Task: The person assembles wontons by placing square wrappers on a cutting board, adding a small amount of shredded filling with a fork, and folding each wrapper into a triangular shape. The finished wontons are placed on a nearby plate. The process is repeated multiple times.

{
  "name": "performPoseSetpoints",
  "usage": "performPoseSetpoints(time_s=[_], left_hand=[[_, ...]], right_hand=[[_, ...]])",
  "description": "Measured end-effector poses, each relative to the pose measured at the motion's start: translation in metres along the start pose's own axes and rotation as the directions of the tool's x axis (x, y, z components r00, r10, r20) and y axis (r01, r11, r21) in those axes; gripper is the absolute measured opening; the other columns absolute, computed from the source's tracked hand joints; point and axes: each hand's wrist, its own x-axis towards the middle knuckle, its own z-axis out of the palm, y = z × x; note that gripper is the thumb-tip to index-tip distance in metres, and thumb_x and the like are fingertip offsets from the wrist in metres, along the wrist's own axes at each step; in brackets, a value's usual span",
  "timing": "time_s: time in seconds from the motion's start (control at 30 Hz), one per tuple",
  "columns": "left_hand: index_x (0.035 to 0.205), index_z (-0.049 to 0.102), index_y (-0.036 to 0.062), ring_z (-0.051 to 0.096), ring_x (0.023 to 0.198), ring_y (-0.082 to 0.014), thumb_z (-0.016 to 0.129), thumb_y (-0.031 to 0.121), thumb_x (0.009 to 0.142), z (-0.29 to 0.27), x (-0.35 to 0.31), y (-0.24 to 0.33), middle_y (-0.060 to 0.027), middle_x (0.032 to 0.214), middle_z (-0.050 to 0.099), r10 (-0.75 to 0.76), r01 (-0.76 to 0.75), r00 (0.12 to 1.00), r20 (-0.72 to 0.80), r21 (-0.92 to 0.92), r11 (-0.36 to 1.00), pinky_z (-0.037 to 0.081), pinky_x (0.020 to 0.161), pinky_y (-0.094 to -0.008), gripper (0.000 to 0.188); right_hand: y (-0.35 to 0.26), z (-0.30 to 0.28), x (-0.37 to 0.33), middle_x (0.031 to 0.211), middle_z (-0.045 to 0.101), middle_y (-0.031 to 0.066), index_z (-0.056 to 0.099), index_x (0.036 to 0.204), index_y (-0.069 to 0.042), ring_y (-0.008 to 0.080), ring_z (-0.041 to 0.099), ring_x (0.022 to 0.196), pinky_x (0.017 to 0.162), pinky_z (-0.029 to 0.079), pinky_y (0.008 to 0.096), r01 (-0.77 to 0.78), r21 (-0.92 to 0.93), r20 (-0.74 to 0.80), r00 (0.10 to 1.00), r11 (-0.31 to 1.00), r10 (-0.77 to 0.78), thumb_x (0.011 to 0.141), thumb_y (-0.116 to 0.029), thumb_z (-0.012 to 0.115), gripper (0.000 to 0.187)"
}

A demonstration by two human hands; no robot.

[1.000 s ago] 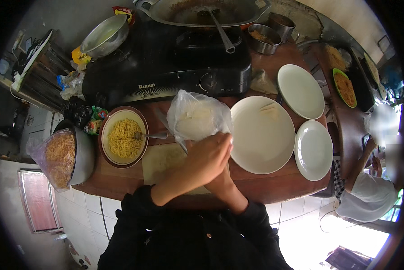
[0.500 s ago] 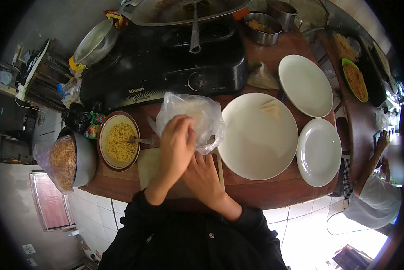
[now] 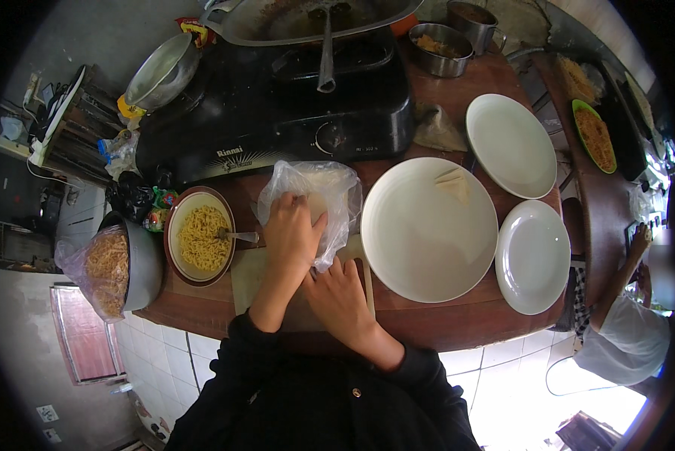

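Note:
A clear plastic bag (image 3: 337, 184) with pale, flat, roundish sheets inside lies in front of the stove. My left hand (image 3: 291, 233) rests over the bag, fingers bent down onto it and thumb apart from them. Close by, my right hand (image 3: 341, 297) lies low over the cutting board (image 3: 251, 278), its fingers loosely spread at the bag's lower edge. A large white plate (image 3: 427, 240) to the right holds a few folded pale pieces (image 3: 452, 184) near its far rim. To the left stands a brown-rimmed bowl of yellow noodles (image 3: 202, 237) with a fork (image 3: 243, 236) in it.
The black stove (image 3: 292, 113) carries a large wok (image 3: 277, 26) with a ladle (image 3: 326, 68). Two oval white plates (image 3: 510, 143) sit at the right edge. A pot (image 3: 145, 263) with bagged food stands left. Another person (image 3: 627, 331) is at the far right.
My left hand has shifted slightly left and its thumb has spread from the fingers. The bag has moved a little left with it. My right hand has barely moved.

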Motion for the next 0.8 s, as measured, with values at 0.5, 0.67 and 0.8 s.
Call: performPoseSetpoints(time_s=[0.5, 0.67, 0.8], left_hand=[[0.101, 0.058, -0.0008, 0.059, 0.083, -0.0333, 0.072, 0.018, 0.067, 0.004, 0.003, -0.005, -0.0175, 0.091, 0.059, -0.117, 0.133, 0.99, 0.073, -0.278, 0.951, 0.047, 0.072, -0.0402, 0.041], [0.099, 0.061, -0.0014, 0.058, 0.081, -0.033, 0.071, 0.018, 0.068, 0.01, 0.002, -0.008, -0.0163, 0.087, 0.058, -0.023, 0.014, 0.998, -0.057, -0.161, 0.987, 0.047, 0.072, -0.0396, 0.038], [0.096, 0.062, -0.001, 0.058, 0.083, -0.0319, 0.071, 0.019, 0.068, 0.013, 0.001, -0.009, -0.0141, 0.084, 0.057, 0.055, -0.07, 0.992, -0.115, -0.125, 0.99, 0.046, 0.075, -0.0394, 0.035]], right_hand=[[0.001, 0.0, 0.002, 0.075, 0.054, 0.0042, 0.055, 0.089, -0.012, 0.0193, 0.049, 0.079, 0.066, 0.036, 0.034, -0.009, -0.086, 0.039, 0.999, 0.996, 0.013, 0.077, -0.017, 0.053, 0.013], [0.002, 0.005, 0.003, 0.069, 0.055, 0.0072, 0.056, 0.09, -0.008, 0.0222, 0.051, 0.074, 0.062, 0.037, 0.0343, -0.009, -0.037, -0.019, 1.0, 0.999, 0.009, 0.073, -0.013, 0.055, 0.017], [0.005, 0.008, 0.003, 0.071, 0.055, 0.0074, 0.057, 0.087, -0.009, 0.0225, 0.052, 0.074, 0.061, 0.038, 0.0346, 0.007, -0.06, -0.055, 0.998, 0.998, -0.01, 0.072, -0.013, 0.056, 0.016]])
